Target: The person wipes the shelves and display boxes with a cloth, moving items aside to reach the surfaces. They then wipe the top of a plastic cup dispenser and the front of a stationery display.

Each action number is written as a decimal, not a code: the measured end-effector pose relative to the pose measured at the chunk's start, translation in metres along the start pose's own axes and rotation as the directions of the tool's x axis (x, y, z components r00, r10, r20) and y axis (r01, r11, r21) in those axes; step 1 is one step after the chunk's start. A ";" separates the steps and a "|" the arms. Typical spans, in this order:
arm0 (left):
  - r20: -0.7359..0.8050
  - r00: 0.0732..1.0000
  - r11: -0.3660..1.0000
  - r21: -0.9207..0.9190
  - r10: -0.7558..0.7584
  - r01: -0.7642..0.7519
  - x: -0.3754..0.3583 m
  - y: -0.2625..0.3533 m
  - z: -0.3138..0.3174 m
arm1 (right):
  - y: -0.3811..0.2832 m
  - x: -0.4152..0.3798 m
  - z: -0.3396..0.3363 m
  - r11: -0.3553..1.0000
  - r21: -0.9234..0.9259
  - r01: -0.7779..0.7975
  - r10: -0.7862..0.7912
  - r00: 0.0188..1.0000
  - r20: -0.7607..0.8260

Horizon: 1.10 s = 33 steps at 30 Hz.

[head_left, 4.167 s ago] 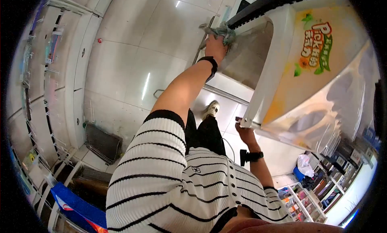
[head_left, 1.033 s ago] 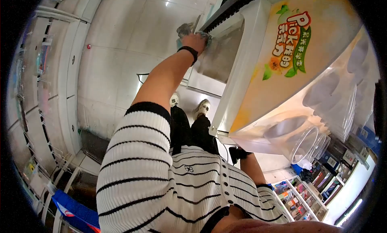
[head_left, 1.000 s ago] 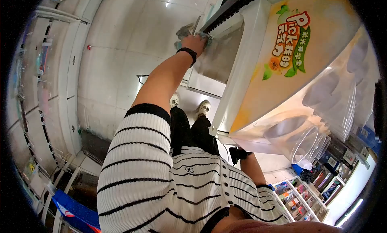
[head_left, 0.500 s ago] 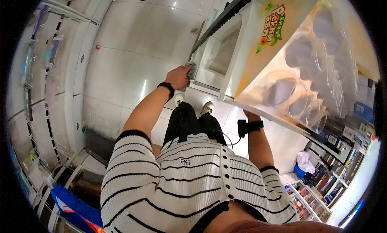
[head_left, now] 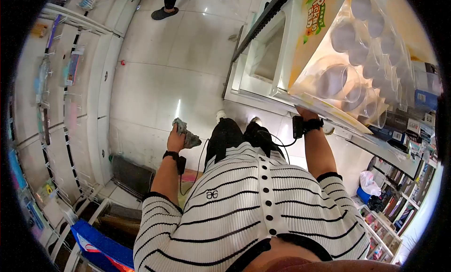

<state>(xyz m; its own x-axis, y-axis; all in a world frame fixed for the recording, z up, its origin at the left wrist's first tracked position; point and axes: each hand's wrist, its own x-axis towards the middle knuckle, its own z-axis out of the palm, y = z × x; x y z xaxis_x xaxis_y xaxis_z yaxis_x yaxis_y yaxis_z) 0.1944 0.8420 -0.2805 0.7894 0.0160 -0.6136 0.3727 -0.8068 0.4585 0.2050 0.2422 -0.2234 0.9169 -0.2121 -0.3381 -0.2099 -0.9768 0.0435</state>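
My left hand [head_left: 175, 139] is closed on a crumpled grey cloth [head_left: 189, 134], held low over the tiled floor to the left of my legs. On the other side, my right hand [head_left: 306, 113] reaches under the edge of a white display stand [head_left: 263, 97]; its fingers are mostly hidden by the edge. Above that hand, a yellow printed panel [head_left: 305, 46] and rows of clear round plastic cups [head_left: 333, 81] sit on the stand.
Wall racks with packaged goods [head_left: 73, 67] line the left side. Someone's dark shoe [head_left: 164, 13] shows on the floor at the top. A blue bag [head_left: 101, 246] lies at lower left. Shelves with boxes [head_left: 413, 126] and a white plastic bag [head_left: 370, 182] are at right.
My left hand has moved away from the stand, down and to the left, with the cloth. More of the other person's leg and shoes shows at the top.
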 end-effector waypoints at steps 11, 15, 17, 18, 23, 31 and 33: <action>-0.043 0.993 0.985 -0.140 -0.107 0.100 -0.027 -0.041 0.011 | -0.048 0.026 -0.042 0.973 -0.159 -0.166 0.192 0.968 0.162; 0.011 0.986 0.973 -0.160 -0.168 0.168 -0.028 -0.037 0.008 | -0.030 0.036 -0.019 0.983 -0.016 -0.185 0.186 0.980 0.077; 0.009 0.984 0.974 -0.146 -0.176 0.176 -0.029 -0.034 0.006 | -0.025 0.038 -0.013 0.980 0.057 -0.189 0.186 0.981 0.055; 0.007 0.984 0.975 -0.134 -0.178 0.177 -0.028 -0.035 0.007 | -0.024 0.038 -0.011 0.976 0.099 -0.192 0.189 0.981 0.044; 0.027 0.981 0.966 -0.166 -0.195 0.196 -0.022 -0.044 0.008 | -0.022 0.036 -0.005 0.915 0.354 -0.192 0.202 0.979 0.008; -0.085 0.994 0.973 -0.219 0.062 -0.079 -0.011 0.020 -0.019 | -0.005 -0.028 -0.016 -0.061 0.955 -0.290 0.120 0.948 0.295; -0.103 0.977 0.947 -0.247 0.187 -0.207 -0.006 0.056 -0.029 | 0.005 -0.039 -0.021 0.188 0.971 -0.145 -0.109 0.980 0.167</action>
<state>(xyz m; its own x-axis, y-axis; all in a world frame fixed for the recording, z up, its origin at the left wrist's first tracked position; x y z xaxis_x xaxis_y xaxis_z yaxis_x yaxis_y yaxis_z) 0.2248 0.8145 -0.2324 0.8910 -0.0744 -0.4478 0.3098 -0.6213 0.7197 0.1758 0.2451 -0.1902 0.8645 -0.0964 -0.4933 -0.5021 -0.1225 -0.8561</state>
